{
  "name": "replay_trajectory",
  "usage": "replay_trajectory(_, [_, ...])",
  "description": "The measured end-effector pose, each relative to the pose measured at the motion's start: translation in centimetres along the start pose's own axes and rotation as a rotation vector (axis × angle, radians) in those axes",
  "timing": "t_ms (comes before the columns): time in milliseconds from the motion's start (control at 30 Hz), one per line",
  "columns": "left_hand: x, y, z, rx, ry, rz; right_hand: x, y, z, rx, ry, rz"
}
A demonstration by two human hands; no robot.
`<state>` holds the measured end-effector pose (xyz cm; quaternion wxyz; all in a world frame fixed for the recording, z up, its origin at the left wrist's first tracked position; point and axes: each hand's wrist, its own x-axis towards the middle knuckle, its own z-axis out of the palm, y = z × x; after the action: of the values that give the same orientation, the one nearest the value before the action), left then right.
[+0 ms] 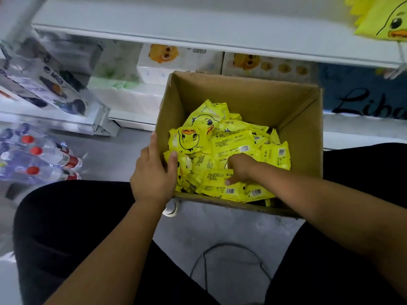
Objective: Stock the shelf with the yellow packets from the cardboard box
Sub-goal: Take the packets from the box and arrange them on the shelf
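Dozens of yellow packets [233, 146] lie loose in the cardboard box [242, 93] on the floor between my knees, with a duck face on the fronts and barcodes and small print on the backs. Only legible bit is "KOK", maybe with a C before it; the rest is too small. Left hand [154, 175] grips the box's left wall at the near corner, thumb inside, fingers outside. Right hand [241, 168] is dug into the pile, thumb on a face-down packet, fingers curled under and hidden — reads as a pinch on that one. Shelf [198, 31] is just behind the box; its upper board holds a bigger yellow duck pack [383, 18], cut off by the frame. Lower tier has blurred duck tissue packs [180, 60] and a blue pack [361, 95] with script "Lib" — rest cropped. Water bottles [41, 157] at left, labels unreadable.
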<state>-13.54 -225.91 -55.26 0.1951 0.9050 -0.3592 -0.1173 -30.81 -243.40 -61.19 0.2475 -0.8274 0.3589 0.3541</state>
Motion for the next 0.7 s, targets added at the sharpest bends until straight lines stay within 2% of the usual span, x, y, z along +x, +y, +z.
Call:
replay_trajectory(167, [0.0,0.1,0.1,0.002,-0.005,-0.003,-1.8,1.3,-2.1,-0.144,-0.198,0.063])
replay_trajectory(400, [-0.3,0.5,-0.1,0.045,-0.012,0.015,-3.9,3.0,-2.4,-0.125,-0.260,0.114])
replay_trajectory(533, [-0.7,0.5,0.0,0.066,-0.004,0.037,-4.8,4.1,-1.6,-0.007,-0.229,0.143])
replay_trajectory(700, [-0.9,0.9,0.4,0.134,0.066,0.059,-6.8,5.2,-1.5,0.273,-0.121,0.115])
